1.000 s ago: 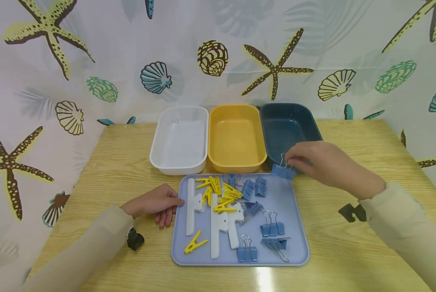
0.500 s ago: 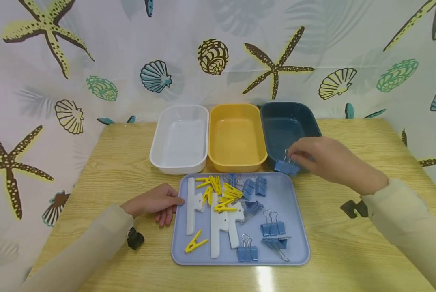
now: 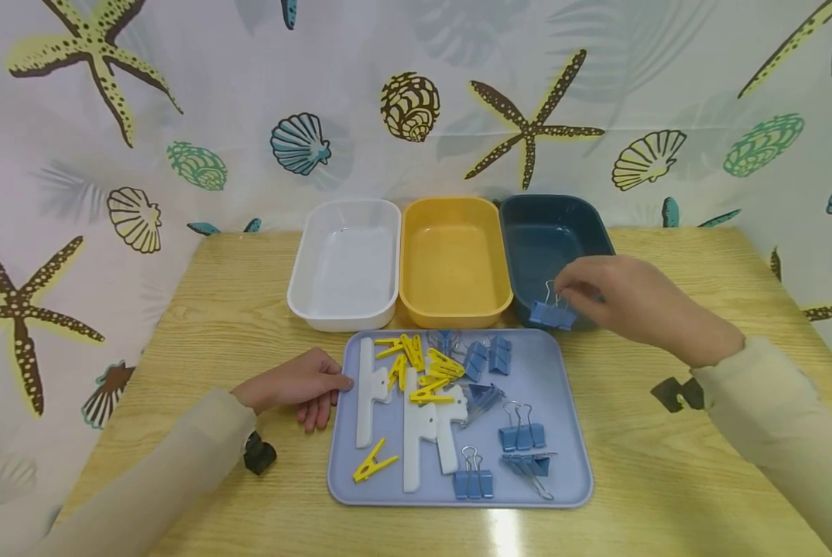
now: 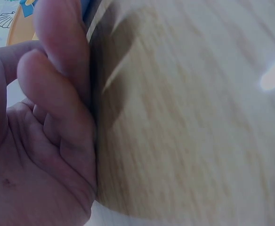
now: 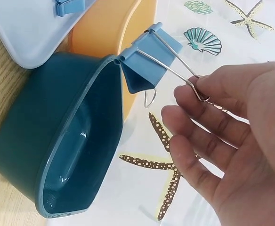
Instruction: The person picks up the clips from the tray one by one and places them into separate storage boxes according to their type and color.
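My right hand (image 3: pixel 614 298) pinches a blue binder clip (image 3: pixel 553 315) by a wire handle between thumb and fingertips. The clip overlaps the front rim of the dark teal bin (image 3: pixel 553 232) in the head view. In the right wrist view, the clip's blue body (image 5: pixel 149 59) hangs near the rim of that bin (image 5: pixel 29 110). My left hand (image 3: pixel 300 387) rests on the table with its fingers loosely bent, the thumb at the left rim of the lavender tray (image 3: pixel 569 371). The left wrist view shows these fingers (image 4: pixel 64 103) lying against the wooden surface.
On the tray lie several yellow clothespins (image 3: pixel 374 462), white bag clips (image 3: pixel 364 394) and blue binder clips (image 3: pixel 522 435). A white bin (image 3: pixel 346 263) and a yellow bin (image 3: pixel 455 263) stand left of the teal one. Patterned cloth (image 3: pixel 360 46) hangs behind the table.
My right hand has moved slightly up and to the right with the binder clip, from over the tray's back edge to the teal bin's front rim. My left hand stays put.
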The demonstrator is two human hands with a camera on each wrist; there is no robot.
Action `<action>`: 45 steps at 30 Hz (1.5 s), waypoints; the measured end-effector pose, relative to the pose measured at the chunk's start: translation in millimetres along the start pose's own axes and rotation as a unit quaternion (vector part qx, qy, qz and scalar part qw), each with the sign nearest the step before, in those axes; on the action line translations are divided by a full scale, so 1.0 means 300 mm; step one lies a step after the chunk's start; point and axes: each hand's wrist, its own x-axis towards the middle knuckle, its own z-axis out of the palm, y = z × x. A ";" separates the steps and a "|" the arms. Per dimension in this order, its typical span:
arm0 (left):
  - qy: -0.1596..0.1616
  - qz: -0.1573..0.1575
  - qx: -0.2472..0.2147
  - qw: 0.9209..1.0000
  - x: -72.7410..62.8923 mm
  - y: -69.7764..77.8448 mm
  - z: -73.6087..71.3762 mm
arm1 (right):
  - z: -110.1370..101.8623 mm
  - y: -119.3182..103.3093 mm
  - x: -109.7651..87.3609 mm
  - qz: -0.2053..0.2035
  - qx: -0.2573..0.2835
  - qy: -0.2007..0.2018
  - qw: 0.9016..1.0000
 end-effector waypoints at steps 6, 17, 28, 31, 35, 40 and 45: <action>0.000 0.000 0.000 1.000 0.000 0.001 -0.001 | 0.000 0.005 0.004 0.004 0.000 0.002 1.000; 0.001 0.001 0.004 1.000 -0.007 0.009 0.000 | 0.003 0.022 0.004 -0.001 -0.004 0.017 1.000; 0.005 0.000 0.001 1.000 -0.004 -0.001 0.001 | 0.009 0.040 0.013 -0.013 -0.003 0.030 0.999; 0.008 -0.003 0.000 1.000 -0.004 -0.005 0.002 | 0.011 0.046 0.016 -0.017 -0.005 0.032 0.999; 0.011 -0.003 -0.002 1.000 -0.005 -0.010 0.002 | 0.011 0.053 0.020 -0.018 -0.007 0.037 0.999; 0.011 0.008 -0.003 1.000 -0.005 -0.010 -0.002 | 0.011 0.067 0.020 -0.024 -0.006 0.045 0.999; 0.013 0.006 -0.001 1.000 -0.008 -0.004 -0.007 | 0.019 0.076 0.025 -0.015 -0.008 0.038 0.999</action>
